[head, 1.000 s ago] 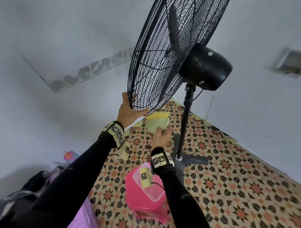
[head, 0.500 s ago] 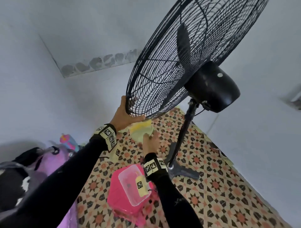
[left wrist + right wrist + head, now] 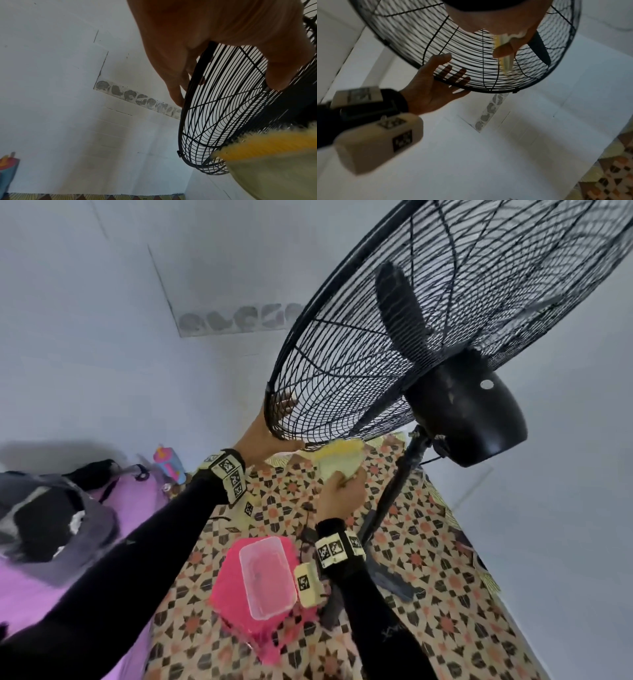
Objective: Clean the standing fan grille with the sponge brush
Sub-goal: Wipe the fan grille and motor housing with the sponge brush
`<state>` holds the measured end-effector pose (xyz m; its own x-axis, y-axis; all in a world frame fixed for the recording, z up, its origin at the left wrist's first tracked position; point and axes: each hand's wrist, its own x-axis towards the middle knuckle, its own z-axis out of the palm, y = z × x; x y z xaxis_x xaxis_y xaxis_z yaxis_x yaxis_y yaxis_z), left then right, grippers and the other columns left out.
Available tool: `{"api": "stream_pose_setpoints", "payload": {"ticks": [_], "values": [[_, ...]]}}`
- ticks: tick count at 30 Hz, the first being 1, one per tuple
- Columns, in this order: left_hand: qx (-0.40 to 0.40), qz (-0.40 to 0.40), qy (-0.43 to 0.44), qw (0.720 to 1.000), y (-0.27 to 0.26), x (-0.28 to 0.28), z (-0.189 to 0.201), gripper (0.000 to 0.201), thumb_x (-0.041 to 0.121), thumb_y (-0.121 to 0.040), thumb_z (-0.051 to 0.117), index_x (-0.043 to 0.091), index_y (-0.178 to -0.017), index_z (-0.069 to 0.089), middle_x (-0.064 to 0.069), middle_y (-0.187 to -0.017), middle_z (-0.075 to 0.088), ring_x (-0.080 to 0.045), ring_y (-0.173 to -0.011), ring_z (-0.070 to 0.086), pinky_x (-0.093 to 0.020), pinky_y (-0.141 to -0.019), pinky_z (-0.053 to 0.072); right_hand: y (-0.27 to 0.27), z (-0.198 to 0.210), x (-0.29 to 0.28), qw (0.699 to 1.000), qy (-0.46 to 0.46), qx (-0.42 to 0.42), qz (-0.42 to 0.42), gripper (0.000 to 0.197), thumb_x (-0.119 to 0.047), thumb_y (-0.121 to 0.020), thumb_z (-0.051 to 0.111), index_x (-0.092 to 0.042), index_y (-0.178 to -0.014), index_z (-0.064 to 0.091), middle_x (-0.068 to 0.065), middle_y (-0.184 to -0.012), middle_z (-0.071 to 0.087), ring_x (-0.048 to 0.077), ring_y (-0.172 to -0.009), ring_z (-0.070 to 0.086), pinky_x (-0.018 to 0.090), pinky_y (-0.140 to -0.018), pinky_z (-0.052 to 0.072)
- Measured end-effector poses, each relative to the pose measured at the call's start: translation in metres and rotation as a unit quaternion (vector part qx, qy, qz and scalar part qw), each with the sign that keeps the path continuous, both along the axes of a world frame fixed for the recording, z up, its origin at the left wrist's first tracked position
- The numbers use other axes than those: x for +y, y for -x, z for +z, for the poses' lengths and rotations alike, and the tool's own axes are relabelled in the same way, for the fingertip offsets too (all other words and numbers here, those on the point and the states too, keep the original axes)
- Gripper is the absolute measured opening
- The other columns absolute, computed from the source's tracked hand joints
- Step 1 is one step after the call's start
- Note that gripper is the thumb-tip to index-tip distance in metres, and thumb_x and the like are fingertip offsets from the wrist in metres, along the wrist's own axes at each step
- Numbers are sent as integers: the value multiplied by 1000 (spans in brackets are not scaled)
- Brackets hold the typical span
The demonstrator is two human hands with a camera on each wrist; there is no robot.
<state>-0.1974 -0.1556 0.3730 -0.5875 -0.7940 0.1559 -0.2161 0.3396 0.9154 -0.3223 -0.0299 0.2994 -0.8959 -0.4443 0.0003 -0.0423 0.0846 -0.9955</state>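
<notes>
Both our hands work at the fan grille [image 3: 346, 378]: left hand [image 3: 263, 436] grips its lower rim, right hand [image 3: 342, 491] pinches the sponge brush [image 3: 339, 458] against the wires.

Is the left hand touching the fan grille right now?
Touching. The right wrist view shows the left hand cupping the fan grille rim, thumb and fingers either side.

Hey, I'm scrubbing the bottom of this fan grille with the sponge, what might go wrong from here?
1. Your left hand grips the grille rim with fingertips against the wires; a hard scrub might pinch them.
2. The fan head is tilted on a thin pole; pushing up with the sponge in your right hand may tip it.
3. The pink container sits on the floor just below your arms and might get knocked.
</notes>
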Motion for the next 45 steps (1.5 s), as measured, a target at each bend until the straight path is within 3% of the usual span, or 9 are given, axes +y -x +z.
{"api": "stream_pose_setpoints", "payload": {"ticks": [4,8,12,18,23,28,31,38,45], "values": [[9,18,7,1000,1,-5,-5,117,52,-57,98,19,-154,41,15,-151,51,1,-139,47,-38,-121,38,6,-6,-1,984,-78,52,152,41,-5,-101,52,2,-142,46,5,-86,62,2,-61,56,3,-51,44],[8,21,2,1000,4,-5,-7,110,39,-62,100,19,-153,42,10,-149,55,0,-137,50,-16,-110,42,31,0,-4,960,-158,49,228,37,-15,-98,56,0,-132,53,21,-124,65,26,-93,66,39,-88,58],[17,30,-4,999,6,-7,-9,106,27,-65,99,19,-153,41,8,-149,55,-4,-139,50,-18,-109,44,36,16,5,989,-85,17,122,43,-9,-98,54,-1,-140,50,13,-118,66,24,-85,60,19,-65,45],[28,38,-8,999,6,-2,-9,105,27,-65,98,20,-153,42,10,-149,55,-1,-139,49,-25,-114,41,5,-3,7,972,-78,18,220,26,-9,-93,56,-6,-118,62,8,-97,66,24,-84,62,33,-75,51],[73,88,-46,992,11,7,-19,98,32,-65,99,27,-149,49,12,-148,58,-3,-138,51,-27,-112,44,18,-11,13,975,-43,-48,212,45,-12,-101,49,-14,-145,43,11,-109,65,14,-72,68,42,-66,64],[105,139,-96,980,26,21,-42,93,38,-61,101,33,-142,56,14,-136,67,-5,-127,62,-24,-83,61,39,-24,21,911,-200,2,361,54,-29,-111,35,-19,-161,17,14,-152,47,32,-124,59,24,-89,44],[104,182,-85,974,37,21,-51,89,27,-66,99,21,-144,56,9,-132,70,-6,-122,65,-28,-101,54,63,-59,4,905,-252,-58,338,59,-27,-106,41,-9,-158,20,17,-147,47,35,-127,54,35,-100,46],[100,208,-95,968,39,16,-60,94,22,-65,100,18,-145,53,3,-137,67,-9,-126,63,-25,-104,53,104,-159,-70,885,-190,-296,304,23,-15,-70,77,-2,-65,59,36,-88,68,55,-90,68,67,-86,54],[44,211,-62,975,35,23,-51,70,37,-61,101,38,-120,63,17,-115,74,-2,-108,70,-25,-91,57,81,-52,-64,874,-109,-387,273,9,1,-100,56,6,-94,62,7,-75,69,28,-70,68,17,-43,50]]}}
